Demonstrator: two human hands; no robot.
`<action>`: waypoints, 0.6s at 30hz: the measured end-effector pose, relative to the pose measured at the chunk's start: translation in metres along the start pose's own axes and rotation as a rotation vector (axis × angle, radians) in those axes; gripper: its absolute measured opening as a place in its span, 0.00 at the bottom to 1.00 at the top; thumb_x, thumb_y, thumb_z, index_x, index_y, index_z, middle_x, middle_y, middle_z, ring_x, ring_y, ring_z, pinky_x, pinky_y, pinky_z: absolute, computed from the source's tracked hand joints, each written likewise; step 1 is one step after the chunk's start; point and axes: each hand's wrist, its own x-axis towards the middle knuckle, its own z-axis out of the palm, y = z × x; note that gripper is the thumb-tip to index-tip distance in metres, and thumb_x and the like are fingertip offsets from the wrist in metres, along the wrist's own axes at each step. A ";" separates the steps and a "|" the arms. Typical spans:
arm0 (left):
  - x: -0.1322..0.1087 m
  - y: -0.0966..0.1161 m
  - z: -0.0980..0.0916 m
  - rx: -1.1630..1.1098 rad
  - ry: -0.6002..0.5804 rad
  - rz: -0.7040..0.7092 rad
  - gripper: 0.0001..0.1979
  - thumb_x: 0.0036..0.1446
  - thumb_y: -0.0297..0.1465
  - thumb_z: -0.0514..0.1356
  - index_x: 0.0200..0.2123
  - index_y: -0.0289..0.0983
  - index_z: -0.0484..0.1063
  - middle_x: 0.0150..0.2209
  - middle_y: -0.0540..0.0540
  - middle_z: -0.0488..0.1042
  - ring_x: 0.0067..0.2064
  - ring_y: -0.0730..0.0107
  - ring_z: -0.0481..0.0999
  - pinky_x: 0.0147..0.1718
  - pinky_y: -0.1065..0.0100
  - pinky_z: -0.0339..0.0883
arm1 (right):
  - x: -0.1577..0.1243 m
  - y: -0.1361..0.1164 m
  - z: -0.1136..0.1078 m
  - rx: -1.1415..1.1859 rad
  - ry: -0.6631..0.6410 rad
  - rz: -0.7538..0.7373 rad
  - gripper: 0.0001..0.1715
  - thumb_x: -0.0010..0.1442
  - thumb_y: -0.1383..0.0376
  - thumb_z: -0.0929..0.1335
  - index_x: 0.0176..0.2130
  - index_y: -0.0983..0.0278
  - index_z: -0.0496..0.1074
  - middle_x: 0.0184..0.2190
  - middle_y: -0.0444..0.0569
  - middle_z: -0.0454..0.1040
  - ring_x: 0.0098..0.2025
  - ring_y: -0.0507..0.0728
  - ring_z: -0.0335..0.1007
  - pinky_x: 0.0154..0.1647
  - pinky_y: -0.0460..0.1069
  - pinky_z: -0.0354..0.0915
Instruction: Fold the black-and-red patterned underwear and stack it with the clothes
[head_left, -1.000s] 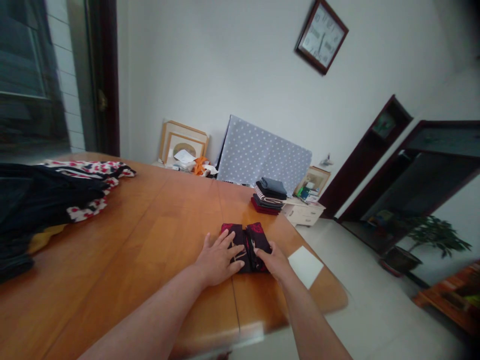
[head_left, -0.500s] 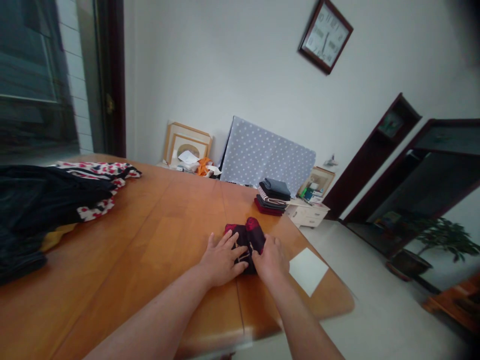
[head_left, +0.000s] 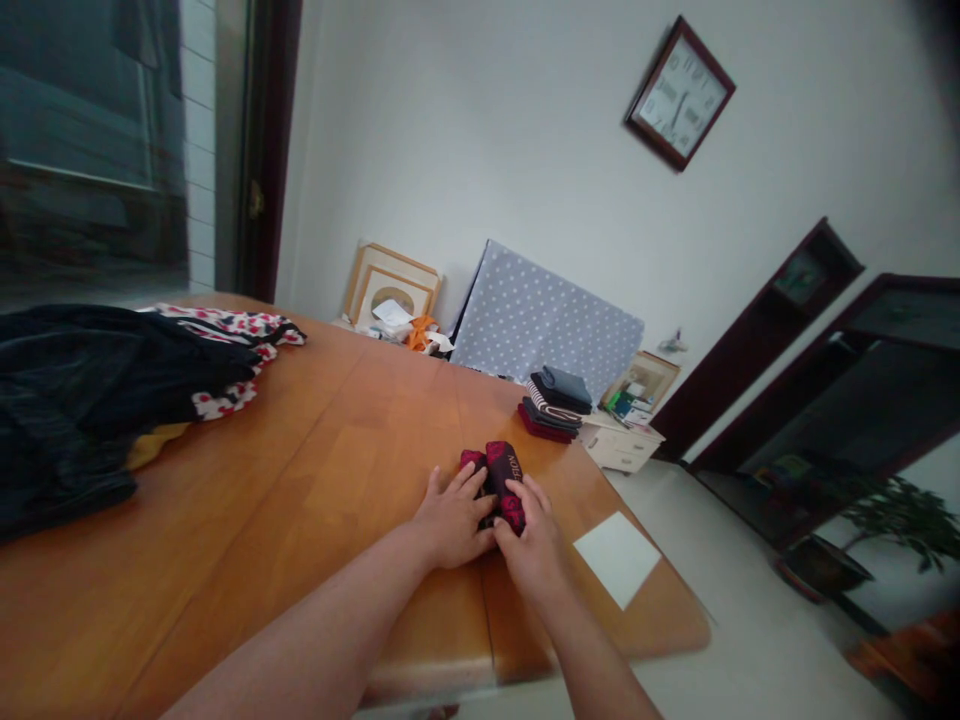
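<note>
A dark maroon garment with a red print (head_left: 502, 483), folded into a narrow roll, lies on the wooden table (head_left: 322, 480). My left hand (head_left: 454, 518) presses against its left side with the fingers spread. My right hand (head_left: 534, 545) holds its lower end, with the fingers curled over the cloth. Both hands hide the lower part of the garment. A white card or sheet (head_left: 617, 559) lies flat to the right of my right hand, apart from it.
A stack of folded clothes (head_left: 553, 408) stands at the table's far edge. A heap of black and red-and-white clothing (head_left: 97, 400) lies at the left. The table's right edge drops to a tiled floor. A small cabinet (head_left: 619, 445) stands beyond the table.
The garment has gone from a wide folded shape to a narrower, thicker roll between my hands. My hands have moved closer together. The whole view has shifted slightly.
</note>
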 end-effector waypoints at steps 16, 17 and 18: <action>0.000 -0.010 -0.007 -0.135 -0.124 0.028 0.31 0.55 0.41 0.58 0.63 0.44 0.64 0.72 0.39 0.45 0.73 0.42 0.34 0.58 0.23 0.29 | -0.017 -0.010 0.026 -0.053 -0.022 -0.274 0.41 0.55 0.74 0.60 0.67 0.64 0.57 0.68 0.54 0.57 0.70 0.61 0.50 0.69 0.64 0.54; 0.002 -0.013 -0.009 -0.197 -0.130 0.041 0.34 0.52 0.42 0.61 0.63 0.45 0.65 0.72 0.40 0.45 0.72 0.41 0.35 0.59 0.24 0.29 | -0.017 -0.008 0.026 -0.060 -0.021 -0.278 0.41 0.55 0.74 0.60 0.67 0.64 0.57 0.68 0.54 0.57 0.70 0.61 0.50 0.69 0.64 0.54; 0.003 -0.017 -0.011 -0.291 -0.120 0.037 0.35 0.47 0.42 0.64 0.61 0.46 0.67 0.72 0.41 0.48 0.72 0.39 0.38 0.60 0.26 0.30 | -0.018 -0.007 0.025 -0.066 -0.014 -0.281 0.40 0.56 0.74 0.60 0.67 0.64 0.57 0.68 0.54 0.57 0.70 0.61 0.49 0.69 0.64 0.54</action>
